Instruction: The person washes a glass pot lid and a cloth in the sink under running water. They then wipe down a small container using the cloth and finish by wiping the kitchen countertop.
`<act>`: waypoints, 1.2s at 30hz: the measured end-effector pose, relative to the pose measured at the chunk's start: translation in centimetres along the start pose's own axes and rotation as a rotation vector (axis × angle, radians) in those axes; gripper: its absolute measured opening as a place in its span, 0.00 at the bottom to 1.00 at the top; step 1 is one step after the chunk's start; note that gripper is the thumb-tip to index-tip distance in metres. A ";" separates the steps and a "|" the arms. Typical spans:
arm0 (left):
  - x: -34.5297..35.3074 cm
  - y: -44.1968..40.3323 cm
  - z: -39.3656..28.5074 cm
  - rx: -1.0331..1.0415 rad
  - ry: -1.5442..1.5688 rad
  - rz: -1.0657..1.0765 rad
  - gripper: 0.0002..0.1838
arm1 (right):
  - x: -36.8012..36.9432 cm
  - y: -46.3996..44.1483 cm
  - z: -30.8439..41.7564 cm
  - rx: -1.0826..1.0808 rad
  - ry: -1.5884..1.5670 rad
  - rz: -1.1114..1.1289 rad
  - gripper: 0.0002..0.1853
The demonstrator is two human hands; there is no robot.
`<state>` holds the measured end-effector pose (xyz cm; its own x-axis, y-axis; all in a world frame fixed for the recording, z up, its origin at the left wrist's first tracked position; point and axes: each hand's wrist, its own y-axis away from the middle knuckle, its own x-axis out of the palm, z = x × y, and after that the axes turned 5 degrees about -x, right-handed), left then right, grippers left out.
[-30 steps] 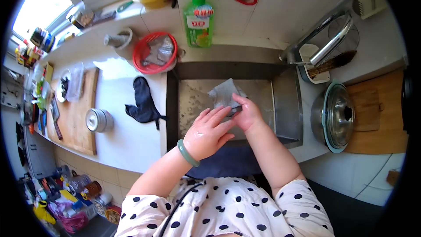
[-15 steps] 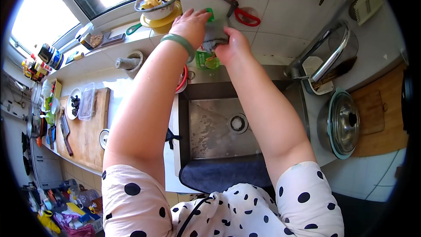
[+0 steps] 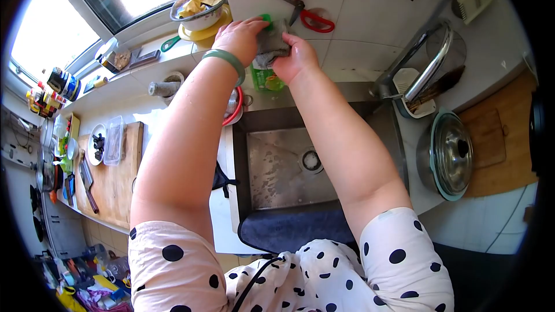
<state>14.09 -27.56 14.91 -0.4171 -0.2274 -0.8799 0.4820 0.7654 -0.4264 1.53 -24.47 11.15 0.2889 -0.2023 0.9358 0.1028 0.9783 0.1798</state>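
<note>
My left hand [image 3: 238, 39], with a green bangle on its wrist, is at the top of the green soap bottle [image 3: 267, 78]; its fingers lie over the pump, and their grip is partly hidden. In front of the bottle, my right hand [image 3: 298, 58] holds a grey mesh cloth [image 3: 273, 43] between thumb and fingers. The cloth covers the bottle's upper part. Below my forearms lies the metal sink [image 3: 277, 179], with a round drain in its floor.
Red-handled scissors [image 3: 303, 6] hang on the wall. The chrome faucet [image 3: 428, 66] and a lidded glass pot [image 3: 445, 156] stand right. A cutting board [image 3: 118, 190] lies left. A red basket [image 3: 236, 110] and stone mortar [image 3: 171, 88] sit behind my left arm.
From over the sink, both hands have moved up and away to the soap bottle, the cloth with them. Over the last half second they have shifted only slightly.
</note>
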 end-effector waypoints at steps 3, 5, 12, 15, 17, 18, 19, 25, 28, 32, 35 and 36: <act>-0.3 0.1 -0.1 -0.019 0.052 0.039 0.25 | -0.6 0.3 0.2 -0.029 0.024 -0.029 0.18; -0.4 0.1 0.3 -0.083 0.076 0.067 0.27 | -1.4 1.2 0.2 0.019 0.095 -0.038 0.20; 5.2 13.2 -5.4 -0.184 0.666 -0.541 0.25 | -10.3 12.5 5.3 0.066 0.302 -0.190 0.20; 4.7 24.1 -7.2 -0.441 0.862 -0.179 0.27 | -15.7 17.2 6.6 0.027 0.396 -0.418 0.19; 4.6 30.2 -6.5 -0.599 0.716 -0.099 0.26 | -18.0 19.9 7.6 0.005 0.392 -0.588 0.18; 5.5 32.7 -5.5 -0.658 0.678 -0.153 0.24 | -18.8 21.1 8.1 -0.019 0.377 -0.673 0.18; 4.9 34.2 -4.2 -0.704 0.630 -0.193 0.22 | -19.5 22.2 8.6 -0.005 0.368 -0.669 0.18; 2.5 33.3 3.5 -0.616 0.027 -0.025 0.26 | -19.5 24.4 7.5 0.002 0.389 -0.656 0.18; 4.7 31.6 6.1 -0.518 0.078 0.368 0.31 | -17.3 23.6 4.5 0.052 0.420 -0.556 0.17; 4.5 36.0 5.9 -0.363 0.243 0.094 0.06 | -15.0 24.4 3.2 0.096 0.492 -0.418 0.17; 1.9 40.7 4.1 -0.631 0.333 -0.069 0.08 | -15.5 25.0 3.9 0.141 0.493 -0.320 0.18; 1.2 42.0 3.6 -0.759 0.372 -0.169 0.10 | -15.7 25.2 4.2 0.134 0.497 -0.340 0.18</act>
<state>36.59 2.18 -4.77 -0.7258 -0.2642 -0.6352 -0.1995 0.9645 -0.1731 -4.38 3.54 2.27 0.6735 -0.4683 0.5719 0.1554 0.8461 0.5099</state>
